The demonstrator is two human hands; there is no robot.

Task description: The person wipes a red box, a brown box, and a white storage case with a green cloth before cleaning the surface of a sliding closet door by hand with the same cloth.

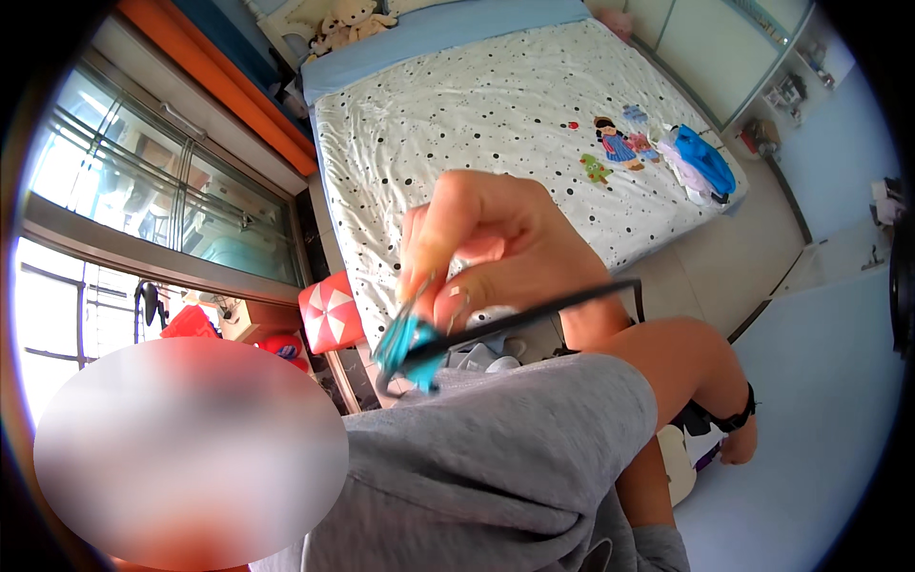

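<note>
At the middle of the head view, the hand I take for my right hand (pixel 505 243) pinches a small teal clip (pixel 408 353) by what look like its thin wire handles, between thumb and index finger. Across the clip and in front of the wrist slants a thin black rod (pixel 534 315) with a bent end; I cannot tell if the two are joined. Grey cloth (pixel 496 419) hides the forearm. At the right, a black strap (pixel 739 415) circles a bare limb ending in what looks like a closed hand (pixel 737 448); I cannot tell if it is my left hand.
Beyond the hand is a bed with a dotted white cover (pixel 419 124), blue and white cloth (pixel 701 162) on its right corner. A red and white box (pixel 332 313) stands by its left side. Glass sliding doors (pixel 172 181) line the left. A blurred patch (pixel 191 453) hides the lower left.
</note>
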